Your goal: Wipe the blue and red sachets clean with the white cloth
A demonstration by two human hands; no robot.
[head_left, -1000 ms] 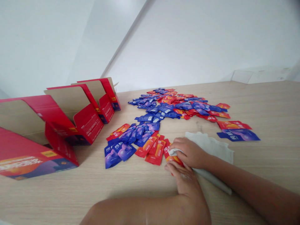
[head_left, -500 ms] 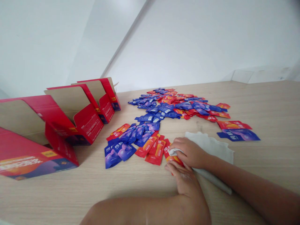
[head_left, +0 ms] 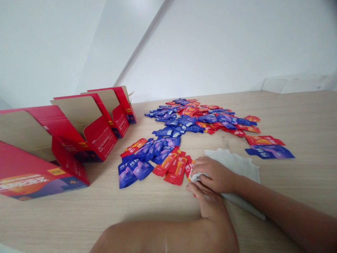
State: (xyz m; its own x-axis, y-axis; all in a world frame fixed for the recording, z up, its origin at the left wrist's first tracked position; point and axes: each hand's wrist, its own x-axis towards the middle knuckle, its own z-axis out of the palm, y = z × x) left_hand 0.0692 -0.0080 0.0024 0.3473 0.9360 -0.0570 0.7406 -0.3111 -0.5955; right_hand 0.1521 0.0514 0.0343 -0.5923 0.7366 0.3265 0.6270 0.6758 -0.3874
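Observation:
My right hand is closed on a fold of a white cloth and presses it onto a red sachet on the wooden table. My left hand lies just below it, fingers flat against the near edge of that sachet, which is mostly hidden under both hands. A small spread of red sachets and blue sachets lies directly left of my hands. The rest of the cloth trails to the right under my right forearm.
A large loose pile of blue and red sachets lies farther back. A red sachet and a blue sachet sit apart at the right. Three open red cardboard display boxes stand along the left side.
My right hand has slid the cloth a little to the left and down over the red sachet. The left hand has hardly moved. The view has shifted slightly.

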